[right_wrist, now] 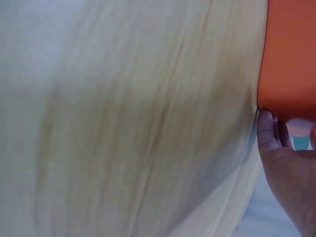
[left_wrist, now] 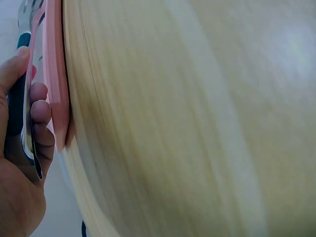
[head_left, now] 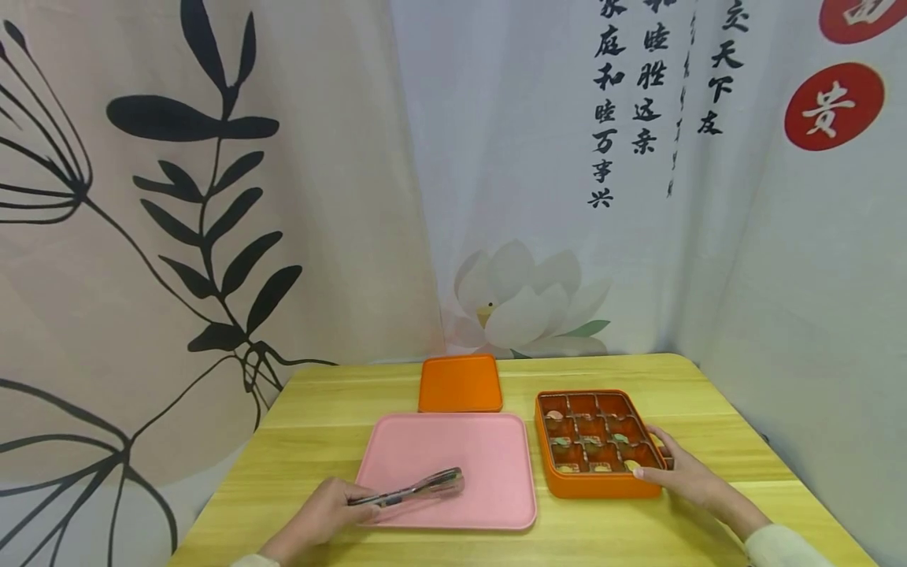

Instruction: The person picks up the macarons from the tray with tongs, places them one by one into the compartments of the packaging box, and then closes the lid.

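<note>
In the head view my left hand (head_left: 327, 516) grips metal tongs (head_left: 407, 490) by their dark handle. The tongs' head points right, above a pink tray (head_left: 506, 504). In the left wrist view the thumb and curled fingers wrap the dark handle (left_wrist: 17, 98) beside the tray's rim. To the right of the tray stands an orange box (head_left: 598, 487) with a divided insert; small colourful pieces lie in several compartments. My right hand (head_left: 690, 476) holds the box's right side, its thumb at the near corner. In the right wrist view the fingers touch the orange wall (right_wrist: 291, 64).
An orange lid-like tray (head_left: 460, 384) lies behind the pink tray. Everything stands on a wood-grain table (head_left: 312, 425). Printed curtains (head_left: 340, 197) hang behind and beside the table.
</note>
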Tool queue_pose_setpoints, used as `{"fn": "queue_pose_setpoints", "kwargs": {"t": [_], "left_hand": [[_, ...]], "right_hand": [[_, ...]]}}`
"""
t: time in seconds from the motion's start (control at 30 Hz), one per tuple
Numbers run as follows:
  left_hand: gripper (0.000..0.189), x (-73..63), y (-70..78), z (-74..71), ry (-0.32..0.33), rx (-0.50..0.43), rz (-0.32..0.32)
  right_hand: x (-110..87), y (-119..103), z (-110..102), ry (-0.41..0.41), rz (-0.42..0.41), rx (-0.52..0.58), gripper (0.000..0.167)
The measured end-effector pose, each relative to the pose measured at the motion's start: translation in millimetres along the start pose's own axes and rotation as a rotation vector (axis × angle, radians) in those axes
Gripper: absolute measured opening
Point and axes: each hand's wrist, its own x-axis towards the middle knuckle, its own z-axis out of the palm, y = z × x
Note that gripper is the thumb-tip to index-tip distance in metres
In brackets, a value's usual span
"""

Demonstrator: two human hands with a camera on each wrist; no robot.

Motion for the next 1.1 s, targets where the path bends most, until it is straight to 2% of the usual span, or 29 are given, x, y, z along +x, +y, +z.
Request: {"fn": "queue_pose_setpoints", "kwargs": {"t": [0.27, 0.37, 0.47, 0.6, 0.73, 0.9, 1.1], "left_hand": [[0.019, 9.7, 5.6, 2.0, 0.044, -0.033, -0.064], [0.02, 19.8, 9.0, 3.0, 0.066, -0.032, -0.092], [0.023, 34.2, 13.4, 4.2, 0.076, -0.014, -0.092], [0.026, 58.4, 23.5, 9.5, 0.087, -0.005, -0.028], [0.026, 90.6, 40.1, 23.5, 0.106, -0.024, 0.03], [0.026, 134.2, 65.5, 47.0, 0.109, -0.063, 0.032], [0.02, 180.9, 100.1, 77.8, 0.117, -0.06, 0.059]], "right_hand": [[2.0, 2, -1, -0.006, -0.002, -0.002, 0.094], [1.9, 3, -1, -0.009, -0.001, 0.001, 0.094], [1.9, 3, -1, -0.007, 0.0, -0.002, 0.094], [2.1, 2, -1, -0.004, 0.003, -0.011, 0.094], [1.2, 4, -3, -0.003, 0.009, -0.013, 0.094], [0.4, 5, -2, -0.006, 0.001, 0.005, 0.093], [1.5, 5, 1, 0.003, -0.002, 0.022, 0.093]]}}
